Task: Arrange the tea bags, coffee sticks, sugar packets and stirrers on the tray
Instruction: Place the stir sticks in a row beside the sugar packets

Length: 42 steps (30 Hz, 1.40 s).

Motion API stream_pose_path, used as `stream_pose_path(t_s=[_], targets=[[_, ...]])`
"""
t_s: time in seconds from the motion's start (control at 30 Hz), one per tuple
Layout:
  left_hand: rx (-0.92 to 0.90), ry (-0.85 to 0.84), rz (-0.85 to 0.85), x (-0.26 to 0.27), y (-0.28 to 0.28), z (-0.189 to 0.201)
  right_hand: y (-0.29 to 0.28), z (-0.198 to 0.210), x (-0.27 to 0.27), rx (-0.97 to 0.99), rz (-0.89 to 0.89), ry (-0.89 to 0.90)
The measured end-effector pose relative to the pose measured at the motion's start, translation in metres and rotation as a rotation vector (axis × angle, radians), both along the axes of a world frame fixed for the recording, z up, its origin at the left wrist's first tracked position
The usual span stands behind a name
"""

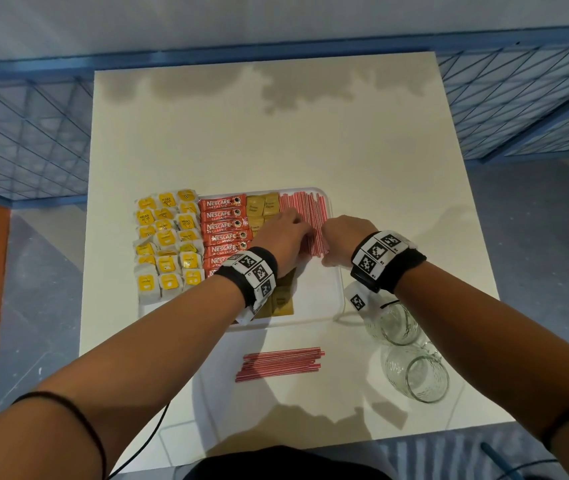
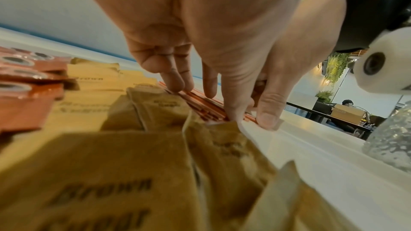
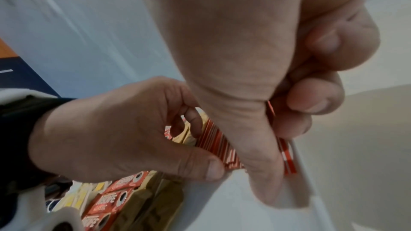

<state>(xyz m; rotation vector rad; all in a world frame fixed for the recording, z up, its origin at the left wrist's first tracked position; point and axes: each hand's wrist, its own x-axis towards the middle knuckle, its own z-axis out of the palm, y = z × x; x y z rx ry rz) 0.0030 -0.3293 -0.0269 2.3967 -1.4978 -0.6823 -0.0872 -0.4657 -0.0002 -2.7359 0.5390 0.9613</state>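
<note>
Stirrers (image 1: 305, 216), thin red-and-white striped sticks, lie side by side in the right-hand part of the white tray (image 1: 336, 296), which sits on a pale table (image 1: 276, 133). Left of them on the tray come tan brown-sugar packets (image 1: 262, 204), then a column of red Nescafé coffee sticks (image 1: 220, 225), then rows of yellow-and-white tea bags (image 1: 165, 240) along the left edge, some spilling over the rim. A second loose bundle of stirrers (image 1: 279, 363) lies crosswise on the table just in front of the tray, and two clear glass jars (image 1: 414, 358) lie on their sides near the tray's right front corner.

Both hands are down on the tray's stirrers. From the head view the left hand (image 1: 285, 242) covers the packets and the sticks' left edge, the right hand (image 1: 343, 239) their right edge; the fingers themselves are hidden there. The left wrist view shows what that misses: the left fingertips (image 2: 177, 83) reach straight down onto the sticks (image 2: 200, 103), loose rather than closed around them, with the thumb down near the sticks' front ends, and the sugar packets (image 2: 106, 173) with their "Brown" print close below. The right wrist view shows the right hand's fingers (image 3: 311, 97) curled, with a few stirrers (image 3: 286, 161) pinched between them and the thumb, while the left hand (image 3: 115, 129) presses against the row from the other side.
</note>
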Motion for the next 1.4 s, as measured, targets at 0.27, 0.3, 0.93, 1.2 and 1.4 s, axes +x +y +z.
stream_pose_path(t_s=[0.27, 0.3, 0.93, 1.2, 1.4], targets=[[0.018, -0.012, -0.014, 0.001, -0.001, -0.001, -0.001, 0.002, 0.0, 0.005, -0.042, 0.0], [0.017, -0.012, -0.014, 0.0, 0.0, -0.002, -0.001, 0.003, 0.0, 0.003, -0.044, 0.005], [0.084, 0.195, -0.094, -0.064, 0.149, 0.028, 0.091, 0.035, -0.087, 0.41, -0.077, -0.223], [0.117, 0.113, -0.061, -0.102, 0.191, -0.002, 0.143, -0.006, -0.13, 0.346, 0.079, -0.145], [0.111, 0.029, -0.036, -0.111, 0.192, -0.009, 0.153, -0.03, -0.139, 0.206, 0.161, -0.248]])
